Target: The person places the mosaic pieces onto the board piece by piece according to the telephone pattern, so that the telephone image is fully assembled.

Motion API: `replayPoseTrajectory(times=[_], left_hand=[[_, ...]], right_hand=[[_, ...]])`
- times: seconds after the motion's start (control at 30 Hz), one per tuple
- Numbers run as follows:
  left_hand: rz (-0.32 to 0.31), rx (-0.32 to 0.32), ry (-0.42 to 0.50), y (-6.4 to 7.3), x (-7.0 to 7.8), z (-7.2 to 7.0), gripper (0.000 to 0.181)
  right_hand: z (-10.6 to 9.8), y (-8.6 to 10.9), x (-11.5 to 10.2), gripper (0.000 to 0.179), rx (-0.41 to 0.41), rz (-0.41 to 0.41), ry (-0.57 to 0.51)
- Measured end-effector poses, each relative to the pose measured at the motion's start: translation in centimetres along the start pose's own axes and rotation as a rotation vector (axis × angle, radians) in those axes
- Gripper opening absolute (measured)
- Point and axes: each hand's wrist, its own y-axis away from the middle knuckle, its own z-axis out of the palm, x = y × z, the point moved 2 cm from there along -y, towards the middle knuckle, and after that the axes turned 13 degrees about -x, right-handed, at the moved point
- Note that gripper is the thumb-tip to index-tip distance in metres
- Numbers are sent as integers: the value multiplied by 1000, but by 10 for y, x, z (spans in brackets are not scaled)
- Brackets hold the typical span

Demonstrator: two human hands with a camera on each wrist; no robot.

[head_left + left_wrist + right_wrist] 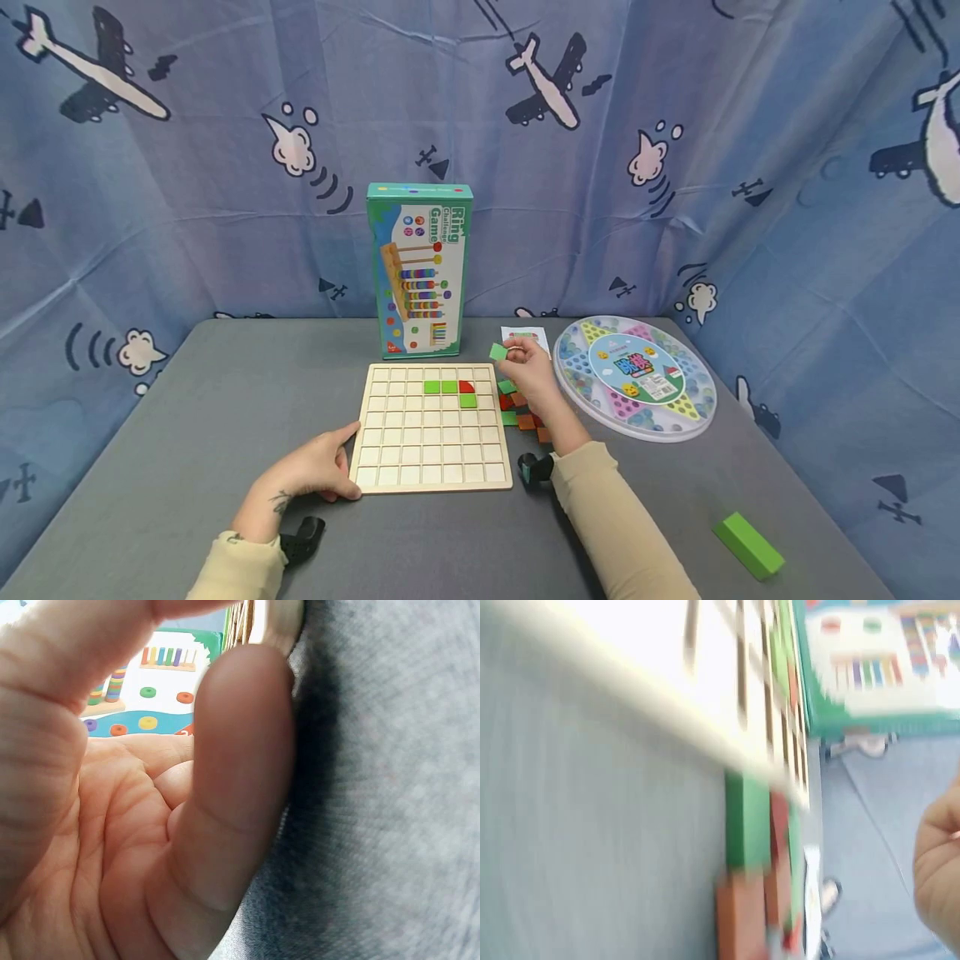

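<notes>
A square wooden grid board (412, 454) lies flat on the grey table. Three green tiles, one of them this green tile (432, 387), and a red tile (467, 387) sit in its upper right cells. My left hand (311, 467) is at the board's left side, index finger against the edge and thumb at the near corner. Raised beyond the board's far right corner, my right hand (534, 375) pinches a green square tile (497, 352) between thumb and fingers. Beneath that hand is a pile of red, green and brown-orange tiles (525, 422), partly hidden by it.
A Ring Challenge Game box (420, 275) stands upright behind the board. To the right lies a round game board (600, 412) with coloured star points. A printed card (536, 334) is behind the right hand. A green block (750, 546) lies near the front right.
</notes>
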Motion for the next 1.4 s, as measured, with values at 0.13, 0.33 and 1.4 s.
replayPoseTrajectory(times=[0.13, 0.33, 1.4], left_hand=[[-1, 3, 1, -1, -1, 0, 108], [1, -12, 5, -2, -3, 0, 108], [33, -18, 14, 1, -1, -1, 108]], right_hand=[[25, -6, 2, 28, -42, -25, -216], [60, -14, 3, 36, -86, 26, -264], [109, -34, 11, 34, -186, 283, 319]])
